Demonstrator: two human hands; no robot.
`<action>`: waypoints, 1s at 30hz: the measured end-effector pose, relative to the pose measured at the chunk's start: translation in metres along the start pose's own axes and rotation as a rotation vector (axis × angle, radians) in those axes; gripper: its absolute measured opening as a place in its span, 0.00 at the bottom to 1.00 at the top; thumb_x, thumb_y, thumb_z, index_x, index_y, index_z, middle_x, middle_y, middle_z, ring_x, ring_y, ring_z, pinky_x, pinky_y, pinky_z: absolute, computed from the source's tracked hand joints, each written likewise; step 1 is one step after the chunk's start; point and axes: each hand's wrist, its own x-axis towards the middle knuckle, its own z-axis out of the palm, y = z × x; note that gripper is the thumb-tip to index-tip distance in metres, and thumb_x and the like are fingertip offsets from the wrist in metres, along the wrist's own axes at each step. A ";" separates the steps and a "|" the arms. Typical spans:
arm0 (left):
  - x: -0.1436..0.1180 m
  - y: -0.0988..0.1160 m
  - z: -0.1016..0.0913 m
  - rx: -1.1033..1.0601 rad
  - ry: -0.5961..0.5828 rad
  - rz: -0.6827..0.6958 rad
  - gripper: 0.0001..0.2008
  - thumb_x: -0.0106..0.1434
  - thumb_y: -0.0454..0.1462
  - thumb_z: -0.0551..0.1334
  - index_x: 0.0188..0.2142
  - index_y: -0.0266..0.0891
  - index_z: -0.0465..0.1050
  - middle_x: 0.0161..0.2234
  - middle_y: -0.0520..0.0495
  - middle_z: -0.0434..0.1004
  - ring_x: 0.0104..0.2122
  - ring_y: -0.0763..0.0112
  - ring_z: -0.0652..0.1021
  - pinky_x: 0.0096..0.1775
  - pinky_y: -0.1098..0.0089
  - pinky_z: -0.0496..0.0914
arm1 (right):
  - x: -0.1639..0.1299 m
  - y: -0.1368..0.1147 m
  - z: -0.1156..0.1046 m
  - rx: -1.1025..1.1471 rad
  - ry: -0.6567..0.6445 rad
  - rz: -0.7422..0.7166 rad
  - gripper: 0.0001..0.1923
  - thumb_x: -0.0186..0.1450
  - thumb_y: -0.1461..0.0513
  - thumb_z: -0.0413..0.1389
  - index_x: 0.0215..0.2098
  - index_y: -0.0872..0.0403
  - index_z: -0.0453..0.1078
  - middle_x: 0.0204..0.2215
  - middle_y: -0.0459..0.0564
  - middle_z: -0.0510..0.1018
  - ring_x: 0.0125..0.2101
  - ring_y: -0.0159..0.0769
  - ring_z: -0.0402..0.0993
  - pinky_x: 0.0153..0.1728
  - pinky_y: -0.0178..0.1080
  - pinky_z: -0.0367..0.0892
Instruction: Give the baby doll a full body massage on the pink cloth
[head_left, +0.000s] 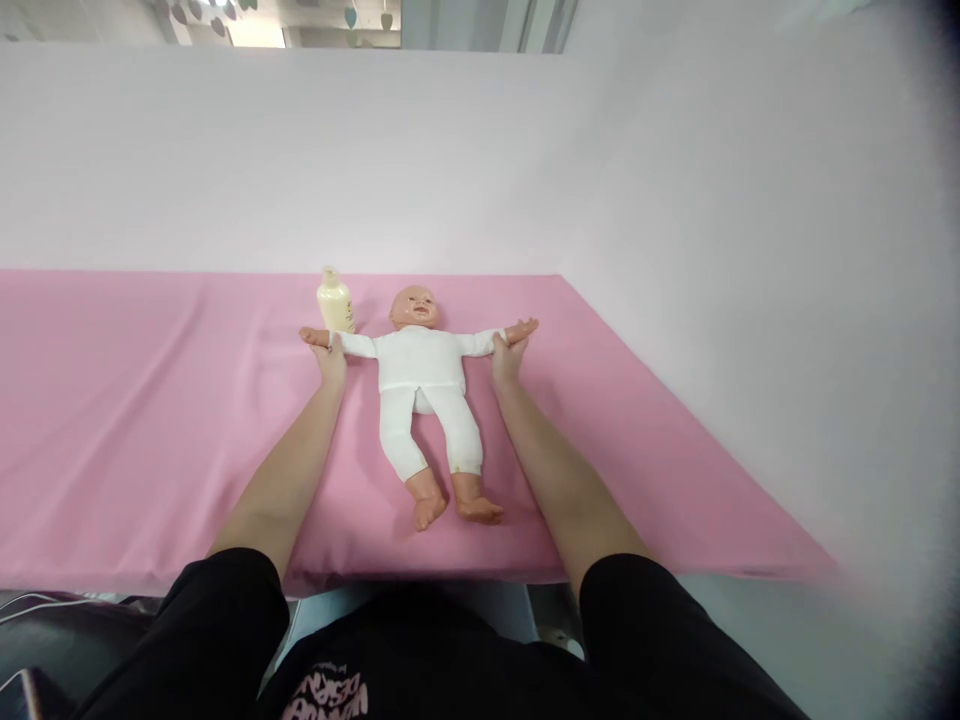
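A baby doll (420,358) with a white cloth body lies on its back on a pink sheet, head away from me and feet towards me. Both its arms are stretched straight out to the sides. My left hand (331,361) is closed round the doll's forearm at the left, near the wrist. At the right, my right hand (508,359) grips the other forearm close to the doll's hand. Just behind my left hand a pale yellow bottle (335,302) stands on the sheet. My fingers are partly hidden beneath the doll's arms.
The pink sheet (150,430) covers a wide table against a white wall (300,160), with another wall (787,300) along the right side. A window (322,22) is at the top. Below the table's front edge at the left is a dark surface (67,640) with white cables.
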 end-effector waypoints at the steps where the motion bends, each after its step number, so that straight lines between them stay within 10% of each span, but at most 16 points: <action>1: -0.002 0.000 0.003 0.057 -0.018 0.073 0.42 0.72 0.40 0.57 0.74 0.39 0.29 0.75 0.35 0.46 0.72 0.62 0.58 0.70 0.62 0.59 | -0.003 -0.003 0.003 -0.029 -0.029 -0.116 0.44 0.65 0.54 0.52 0.73 0.55 0.40 0.73 0.64 0.50 0.72 0.47 0.53 0.68 0.60 0.58; 10: -0.012 -0.017 0.031 0.651 -0.583 0.513 0.31 0.69 0.35 0.56 0.71 0.33 0.56 0.67 0.30 0.63 0.68 0.51 0.64 0.69 0.50 0.57 | -0.033 -0.015 0.018 -0.375 -0.537 -0.499 0.32 0.67 0.66 0.46 0.70 0.51 0.58 0.65 0.56 0.69 0.66 0.44 0.63 0.70 0.54 0.56; 16: -0.016 -0.022 0.036 0.803 -0.634 0.580 0.29 0.67 0.29 0.51 0.67 0.36 0.65 0.63 0.35 0.68 0.64 0.51 0.67 0.67 0.47 0.58 | -0.035 -0.022 0.016 -0.520 -0.681 -0.593 0.36 0.64 0.72 0.44 0.67 0.48 0.66 0.57 0.52 0.76 0.59 0.44 0.68 0.64 0.54 0.62; 23: -0.022 -0.017 0.033 0.701 -0.606 0.537 0.27 0.69 0.34 0.55 0.67 0.38 0.63 0.62 0.34 0.69 0.63 0.49 0.68 0.66 0.45 0.60 | -0.039 -0.021 0.012 -0.463 -0.600 -0.530 0.32 0.65 0.70 0.46 0.66 0.48 0.66 0.57 0.54 0.76 0.58 0.46 0.68 0.65 0.57 0.62; 30: -0.013 -0.010 0.022 0.143 -0.234 0.349 0.38 0.69 0.50 0.62 0.71 0.44 0.47 0.70 0.35 0.59 0.69 0.58 0.64 0.70 0.56 0.58 | -0.017 -0.006 0.001 0.020 -0.121 -0.150 0.40 0.63 0.56 0.60 0.69 0.51 0.51 0.71 0.58 0.55 0.71 0.44 0.54 0.71 0.57 0.52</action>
